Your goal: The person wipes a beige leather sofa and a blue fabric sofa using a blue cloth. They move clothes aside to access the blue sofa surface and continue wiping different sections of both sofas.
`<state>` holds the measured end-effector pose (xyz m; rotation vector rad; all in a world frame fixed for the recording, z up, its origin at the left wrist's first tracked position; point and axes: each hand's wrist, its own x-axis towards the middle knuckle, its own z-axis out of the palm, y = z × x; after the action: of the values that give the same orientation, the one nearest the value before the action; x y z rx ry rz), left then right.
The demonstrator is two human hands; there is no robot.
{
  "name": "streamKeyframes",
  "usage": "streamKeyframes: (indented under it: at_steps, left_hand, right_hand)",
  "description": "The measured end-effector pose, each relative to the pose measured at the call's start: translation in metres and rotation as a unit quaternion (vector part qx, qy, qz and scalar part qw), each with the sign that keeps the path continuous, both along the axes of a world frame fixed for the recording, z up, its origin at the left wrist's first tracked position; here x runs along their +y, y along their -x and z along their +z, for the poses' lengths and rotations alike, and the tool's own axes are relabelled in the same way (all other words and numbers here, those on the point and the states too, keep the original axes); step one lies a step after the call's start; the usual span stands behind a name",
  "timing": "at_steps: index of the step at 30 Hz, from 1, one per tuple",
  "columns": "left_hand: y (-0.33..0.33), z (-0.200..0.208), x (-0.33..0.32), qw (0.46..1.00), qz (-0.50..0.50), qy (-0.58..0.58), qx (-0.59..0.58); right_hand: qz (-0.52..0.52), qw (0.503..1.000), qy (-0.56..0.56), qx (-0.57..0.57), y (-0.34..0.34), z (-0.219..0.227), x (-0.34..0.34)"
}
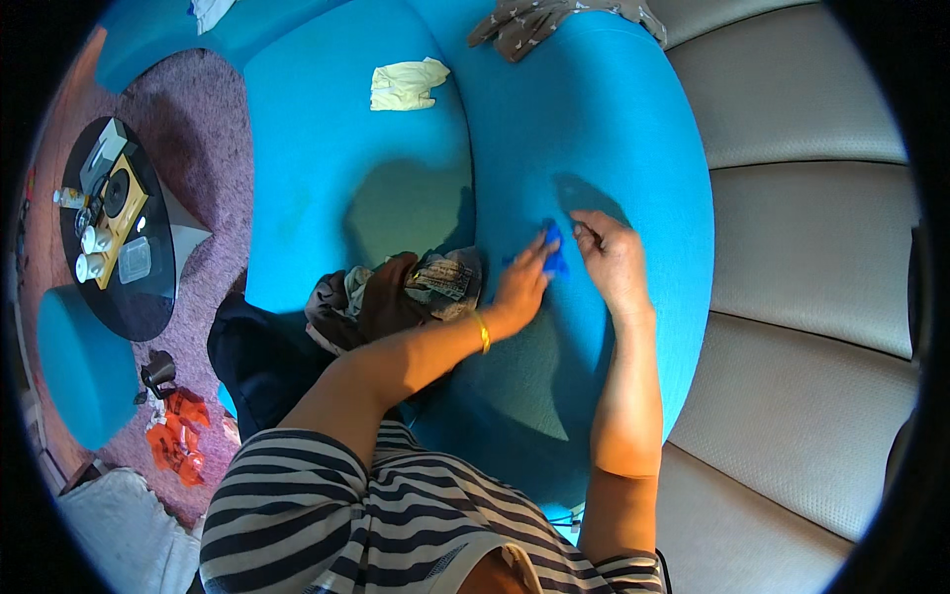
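Note:
My left hand (522, 285), with a yellow band at the wrist, is over the blue seat and has its fingers closed on a small, deep-blue piece of cloth (554, 259). Slight blur softens those fingertips. Just right of the cloth, my right hand (614, 259) is raised with fingers curled toward the thumb; whether anything is between them cannot be made out. Beside my left forearm lies a crumpled pile of brown, grey and patterned clothes (391, 302). A small pale-yellow garment (406, 85) lies flat farther off on the seat.
A brown patterned cloth (534, 30) lies at the far edge of the blue sofa (623, 129). Grey padded panels (792, 247) run along the right. At left, a dark oval table (158, 297) holds cups and boxes; a red plastic bag (178, 436) is on the purple carpet.

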<state>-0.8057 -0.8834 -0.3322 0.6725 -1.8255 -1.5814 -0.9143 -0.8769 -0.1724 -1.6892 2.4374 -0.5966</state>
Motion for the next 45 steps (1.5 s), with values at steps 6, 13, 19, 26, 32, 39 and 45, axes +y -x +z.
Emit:
streamKeyframes:
  at_steps: [6, 13, 19, 26, 32, 39, 45]
  left_hand:
    - [0.056, -0.015, -0.090, 0.995, 0.099, 0.002, -0.014]
    - [-0.023, -0.074, 0.019, 0.994, 0.037, 0.002, -0.104]
    - [-0.054, -0.095, 0.076, 0.950, -0.003, -0.196, -0.245]
    - [0.063, -0.030, -0.062, 0.888, 0.172, -0.423, 0.055]
    - [0.078, 0.090, -0.093, 0.890, -0.089, -0.402, 0.198]
    - [0.012, 0.030, -0.026, 0.971, -0.035, 0.200, 0.126]
    - [0.012, 0.017, -0.006, 0.994, -0.003, 0.106, 0.034]
  right_hand:
    - [-0.030, 0.998, -0.015, -0.058, -0.004, -0.001, -0.002]
    - [-0.022, 0.997, -0.079, -0.001, -0.012, 0.002, -0.001]
    - [0.014, 0.991, -0.131, 0.031, -0.010, -0.006, 0.005]
    - [-0.012, 0.997, -0.071, -0.031, -0.015, -0.010, -0.007]
    - [-0.101, 0.967, 0.196, -0.129, -0.009, 0.003, -0.005]
    - [-0.064, 0.959, 0.268, -0.068, -0.016, 0.017, -0.007]
    - [-0.055, 0.966, 0.240, -0.080, -0.014, 0.017, -0.007]
